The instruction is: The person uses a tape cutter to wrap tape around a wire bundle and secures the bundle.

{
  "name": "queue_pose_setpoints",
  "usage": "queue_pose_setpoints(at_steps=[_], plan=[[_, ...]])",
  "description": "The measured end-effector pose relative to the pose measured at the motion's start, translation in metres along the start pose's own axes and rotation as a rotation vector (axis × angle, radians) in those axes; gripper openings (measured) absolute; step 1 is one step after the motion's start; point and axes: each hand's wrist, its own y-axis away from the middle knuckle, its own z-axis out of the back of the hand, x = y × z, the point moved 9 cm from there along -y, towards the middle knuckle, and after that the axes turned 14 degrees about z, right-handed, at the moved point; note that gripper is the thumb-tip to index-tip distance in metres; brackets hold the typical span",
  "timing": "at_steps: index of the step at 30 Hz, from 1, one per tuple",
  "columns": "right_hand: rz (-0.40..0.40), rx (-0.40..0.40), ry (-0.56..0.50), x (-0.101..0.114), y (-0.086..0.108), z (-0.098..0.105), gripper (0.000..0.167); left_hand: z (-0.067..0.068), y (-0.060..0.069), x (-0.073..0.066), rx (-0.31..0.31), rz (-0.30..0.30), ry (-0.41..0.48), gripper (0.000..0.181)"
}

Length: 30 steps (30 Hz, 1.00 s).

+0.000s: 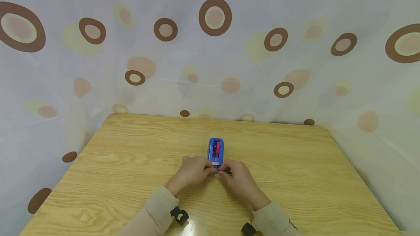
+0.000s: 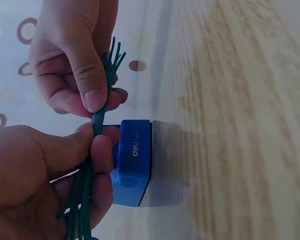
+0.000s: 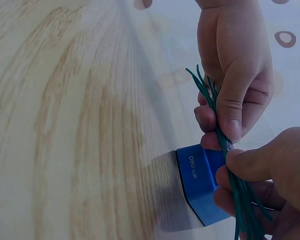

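Observation:
My left hand (image 1: 194, 171) and right hand (image 1: 241, 180) meet just in front of a blue tape dispenser (image 1: 221, 153). Between them they pinch a bundle of thin green strands (image 2: 81, 192), each thumb pressing it against the fingers. Both ends of the bundle fan out past the hands. A short shiny band of clear tape (image 2: 97, 120) shows on the strands between the two thumbs. Within the dispenser sits a tape roll with a pink core (image 1: 218, 149). In the right wrist view, the dispenser's blue side (image 3: 200, 175) is partly hidden behind the fingers and the bundle.
The wooden table (image 1: 137, 145) spreads out on every side of the hands. Behind it and along both sides hangs a pale curtain (image 1: 183, 57) with brown ring and dot patterns. Dark wrist devices (image 1: 179, 215) sit at the sleeve cuffs.

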Motion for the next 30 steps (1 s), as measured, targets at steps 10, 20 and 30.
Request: queue_pose_setpoints(at_steps=[10,20,30], plan=[[-0.036,-0.012,-0.044,-0.0069,0.0021,-0.0028,0.007,0.0021,0.0010,0.0039,-0.072,0.013,0.082,0.017],[-0.069,0.020,-0.074,-0.0057,-0.0001,-0.0020,0.012,0.0040,0.0019,0.0055,-0.134,0.022,0.091,0.010],[-0.096,0.019,-0.116,-0.0088,-0.0008,-0.0028,0.010,0.0094,0.0052,0.0039,-0.179,0.019,0.108,0.008]])
